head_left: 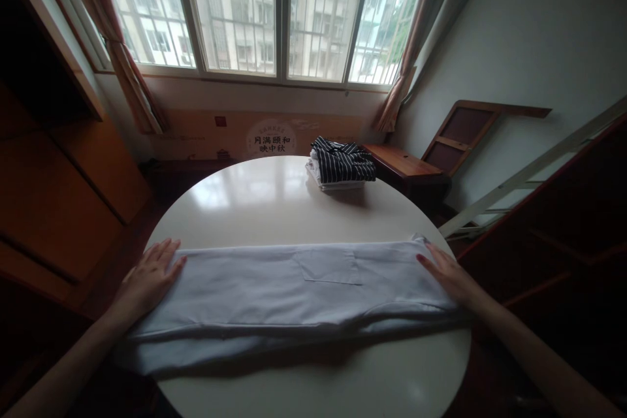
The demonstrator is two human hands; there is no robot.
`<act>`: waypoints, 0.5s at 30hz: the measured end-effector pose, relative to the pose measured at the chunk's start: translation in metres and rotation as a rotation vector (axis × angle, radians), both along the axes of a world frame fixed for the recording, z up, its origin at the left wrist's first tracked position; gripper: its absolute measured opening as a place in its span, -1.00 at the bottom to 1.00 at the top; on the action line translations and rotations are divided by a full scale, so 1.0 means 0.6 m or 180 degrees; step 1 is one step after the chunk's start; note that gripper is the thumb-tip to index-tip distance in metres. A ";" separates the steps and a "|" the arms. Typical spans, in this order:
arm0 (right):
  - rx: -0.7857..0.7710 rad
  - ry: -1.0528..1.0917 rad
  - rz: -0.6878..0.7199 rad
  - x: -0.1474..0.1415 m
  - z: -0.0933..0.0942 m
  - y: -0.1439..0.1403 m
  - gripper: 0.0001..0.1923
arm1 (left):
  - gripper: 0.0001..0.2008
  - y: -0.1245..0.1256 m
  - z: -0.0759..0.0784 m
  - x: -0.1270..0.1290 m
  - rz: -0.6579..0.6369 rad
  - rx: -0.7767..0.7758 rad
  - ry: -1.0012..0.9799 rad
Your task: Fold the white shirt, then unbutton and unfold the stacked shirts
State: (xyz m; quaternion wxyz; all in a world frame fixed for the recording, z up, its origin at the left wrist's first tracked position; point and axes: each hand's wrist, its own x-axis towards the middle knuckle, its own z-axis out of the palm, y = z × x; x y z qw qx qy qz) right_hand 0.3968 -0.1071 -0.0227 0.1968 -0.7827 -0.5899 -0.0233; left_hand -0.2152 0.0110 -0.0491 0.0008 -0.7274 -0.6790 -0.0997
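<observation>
A pale grey-white shirt, folded into a long strip, lies across the round white table. Its chest pocket faces up, right of the middle. My left hand rests with fingers stretched out at the strip's left end, near the table's edge. At the opposite end, my right hand lies on the cloth, fingers extended and thumb apart. Below the pocket, a loose fold runs along the near side, and the lower left part hangs over the table's edge.
Folded clothes, a black-and-white striped one on top of white ones, are stacked at the table's far side. Behind it stands a wooden bench. Wooden cabinets are on the left, a pale ladder on the right, and barred windows ahead.
</observation>
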 end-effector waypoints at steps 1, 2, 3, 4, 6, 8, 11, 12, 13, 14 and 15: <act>-0.0116 0.0005 0.0005 -0.012 -0.008 0.000 -0.29 | -0.41 0.000 0.000 0.000 -0.0028 0.0022 -0.0030; -0.0228 0.0022 0.0022 -0.022 -0.012 0.001 -0.25 | -0.41 -0.001 0.002 0.001 -0.0038 0.0039 -0.0076; -0.0270 0.0067 0.0041 -0.032 -0.011 0.002 -0.23 | -0.41 -0.003 0.004 0.002 -0.0026 0.0059 -0.0138; -0.0253 0.0107 0.0066 -0.041 -0.006 0.004 -0.23 | -0.41 -0.005 0.007 0.003 0.0014 0.0085 -0.0215; -0.0073 0.0141 0.0152 -0.063 0.014 0.008 -0.26 | -0.41 -0.011 0.016 0.006 0.0123 0.0153 -0.0394; 0.0229 0.0104 0.0375 -0.096 0.043 0.018 -0.30 | -0.45 -0.019 0.026 0.009 0.0230 0.0237 -0.0594; 0.0474 0.0201 0.1017 -0.175 0.084 0.043 -0.42 | -0.57 -0.030 0.038 0.013 0.0359 0.0366 -0.0952; 0.0548 0.0246 0.1236 -0.208 0.093 0.053 -0.44 | -0.59 -0.034 0.041 0.015 0.0440 0.0417 -0.1084; 0.0613 0.0280 0.1461 -0.244 0.098 0.063 -0.46 | -0.60 -0.038 0.043 0.017 0.0524 0.0466 -0.1210; 0.0638 0.0316 0.1684 -0.280 0.100 0.072 -0.47 | -0.60 -0.042 0.045 0.018 0.0601 0.0513 -0.1321; 0.0625 0.0333 0.1900 -0.316 0.097 0.078 -0.47 | -0.58 -0.047 0.046 0.019 0.0681 0.0557 -0.1416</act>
